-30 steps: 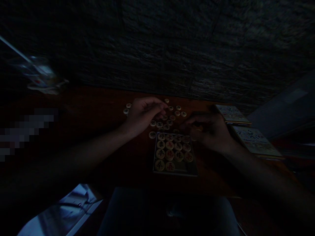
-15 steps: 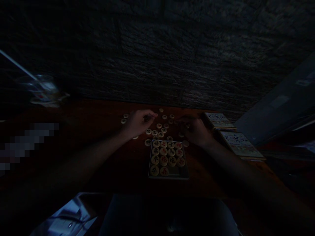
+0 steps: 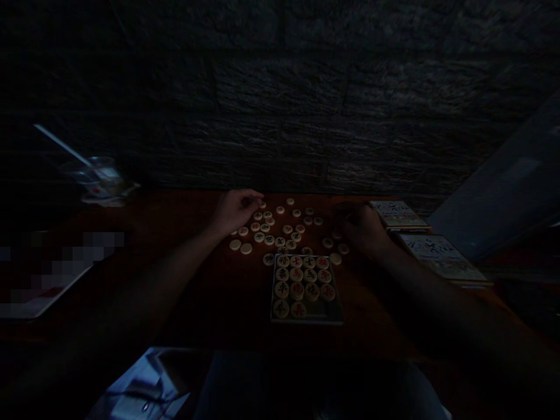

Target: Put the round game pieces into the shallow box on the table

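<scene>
Round wooden Chinese chess pieces (image 3: pixel 280 241) with black or red characters lie scattered on the dark wooden table (image 3: pixel 210 303). A shallow square box (image 3: pixel 321 312) in front of me holds rows of them, with bare floor at its near right. My left hand (image 3: pixel 236 210) reaches over the far left of the scatter. Its fingers are loosely bent, thumb apart, with the tips at a small piece (image 3: pixel 263 205). My right hand (image 3: pixel 361 227) is at the right side, its fingers bent and in deep shadow. Close to it lies another piece (image 3: pixel 336 234); whether they touch I cannot tell.
Two flat printed boxes (image 3: pixel 441 256) lie at the right. At the far left stands a clear plastic cup (image 3: pixel 102 175) with a straw. A rough block wall (image 3: pixel 280 116) rises behind the table. The scene is very dark.
The view has shifted slightly. My left hand has moved left from one piece to another, uncovering several pieces. My right hand has moved a little right, away from the middle pieces.
</scene>
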{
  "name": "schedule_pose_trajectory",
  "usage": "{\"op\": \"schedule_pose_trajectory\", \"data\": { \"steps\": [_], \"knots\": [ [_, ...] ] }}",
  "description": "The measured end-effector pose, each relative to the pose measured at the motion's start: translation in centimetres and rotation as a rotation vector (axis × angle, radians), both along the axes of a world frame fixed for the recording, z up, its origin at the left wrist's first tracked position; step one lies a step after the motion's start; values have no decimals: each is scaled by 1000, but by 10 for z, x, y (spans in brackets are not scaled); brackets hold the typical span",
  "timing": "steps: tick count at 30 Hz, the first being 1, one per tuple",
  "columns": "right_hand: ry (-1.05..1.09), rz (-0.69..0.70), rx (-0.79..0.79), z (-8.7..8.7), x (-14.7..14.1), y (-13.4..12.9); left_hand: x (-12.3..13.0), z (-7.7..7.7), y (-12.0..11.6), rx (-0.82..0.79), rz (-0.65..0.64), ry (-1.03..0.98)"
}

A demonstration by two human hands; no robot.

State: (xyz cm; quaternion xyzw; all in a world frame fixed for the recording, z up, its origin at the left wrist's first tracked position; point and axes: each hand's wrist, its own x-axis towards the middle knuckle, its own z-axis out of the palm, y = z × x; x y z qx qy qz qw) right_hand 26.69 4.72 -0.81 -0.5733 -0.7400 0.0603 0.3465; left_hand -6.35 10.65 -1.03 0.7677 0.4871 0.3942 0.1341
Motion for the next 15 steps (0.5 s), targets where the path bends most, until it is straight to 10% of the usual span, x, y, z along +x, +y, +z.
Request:
{"op": "schedule_pose_trajectory", "data": {
  "steps": [6,15],
  "knots": [
    [-7,40,-25,0,-6,-5,37,-11,-5,119,-268,311],
    [5,65,-45,2,-10,-9,42,-13,-7,42,-227,368]
  ]
}}
